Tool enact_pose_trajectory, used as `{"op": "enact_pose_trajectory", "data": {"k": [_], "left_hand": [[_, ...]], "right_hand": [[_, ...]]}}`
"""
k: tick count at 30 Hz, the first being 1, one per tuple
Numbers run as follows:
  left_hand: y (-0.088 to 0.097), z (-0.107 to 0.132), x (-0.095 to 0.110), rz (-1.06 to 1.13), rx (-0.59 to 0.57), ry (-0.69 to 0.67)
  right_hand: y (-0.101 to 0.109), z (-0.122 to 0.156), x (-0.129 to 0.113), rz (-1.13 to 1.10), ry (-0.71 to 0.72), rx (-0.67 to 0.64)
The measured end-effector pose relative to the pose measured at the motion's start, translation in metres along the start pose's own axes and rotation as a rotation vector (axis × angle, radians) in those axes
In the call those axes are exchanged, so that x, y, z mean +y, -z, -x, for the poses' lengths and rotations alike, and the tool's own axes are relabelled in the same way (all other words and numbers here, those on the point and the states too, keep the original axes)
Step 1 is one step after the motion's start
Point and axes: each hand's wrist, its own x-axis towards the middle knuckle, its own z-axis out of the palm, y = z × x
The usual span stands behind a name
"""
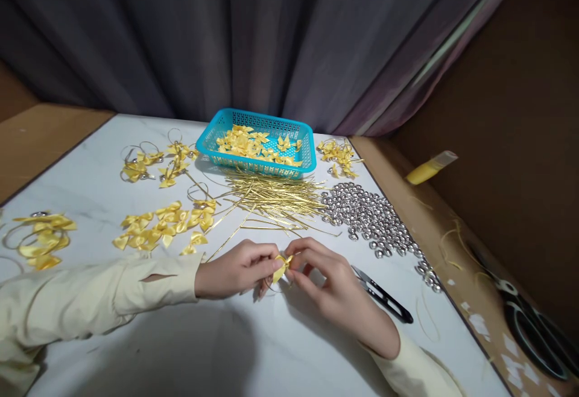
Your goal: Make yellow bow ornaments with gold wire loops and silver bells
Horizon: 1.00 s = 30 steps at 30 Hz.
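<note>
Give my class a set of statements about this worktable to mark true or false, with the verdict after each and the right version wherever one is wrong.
1. The left hand and the right hand both hold one yellow bow. True.
2. The blue basket stands nearer the person than the gold ties. False: it stands beyond them.
3. Silver pieces lie on the white tabletop, to the right of the gold ties. True.
4. The black-handled scissors lie on the white tabletop. False: they lie on the brown surface at the right.
5. A slim black tool lies to the right of the right hand. True.
6. The person's sleeves are black. False: they are cream.
</note>
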Motion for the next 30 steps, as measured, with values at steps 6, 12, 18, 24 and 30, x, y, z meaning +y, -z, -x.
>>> {"op": "enact_pose_trajectory", "data": {"k": [6,12,18,24,30], "left_hand": [[0.008,-0.001,-0.002,-0.572,-0.008,-0.359],[0.011,-0.001,-0.003,-0.707,-0.016,-0.466],[0.013,0.000,0.007,-0.575,0.067,-0.325],[0.005,0.003,0.025,-0.568,0.100,-0.043],[0.008,0.005,0.041,-0.414,-0.085,0.248]], "right_hand": [[0.006,0.000,-0.006,-0.128,-0.185,-0.074],[0.005,-0.002,-0.004,-0.158,-0.274,-0.073],[0.006,0.000,-0.006,-0.037,-0.204,0.003],[0.003,0.004,-0.006,0.036,-0.005,0.054],[0.004,0.005,-0.008,0.040,0.101,0.103]]}}
